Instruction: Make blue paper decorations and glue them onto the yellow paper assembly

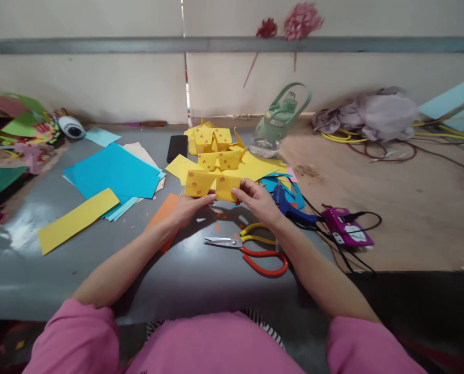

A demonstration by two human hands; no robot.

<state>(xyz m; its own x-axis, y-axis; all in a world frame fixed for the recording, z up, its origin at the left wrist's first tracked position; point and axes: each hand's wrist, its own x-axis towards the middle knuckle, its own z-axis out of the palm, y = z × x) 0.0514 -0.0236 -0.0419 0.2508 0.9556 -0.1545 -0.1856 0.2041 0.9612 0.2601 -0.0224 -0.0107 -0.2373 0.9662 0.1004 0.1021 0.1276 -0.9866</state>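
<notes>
Between my two hands is a folded yellow paper piece [199, 184] dotted with small orange squares. My left hand [193, 205] grips its lower left part, the thumb lying along the bottom edge. At its right side, my right hand [257, 200] pinches the paper between thumb and fingers. Just behind it stand more dotted yellow paper pieces [212, 139] of similar shape. Scissors [235, 242] with one yellow and one red handle lie partly open on the table below my hands. An orange paper strip [169, 210] is partly hidden under my left forearm.
Blue paper sheets [115, 169] and a yellow strip [78, 221] lie on the left. A black phone [177, 148] and a green-lidded bottle [273, 127] stand behind. On the right are a blue glue gun [292, 208] and a purple power box [346, 227] with cords.
</notes>
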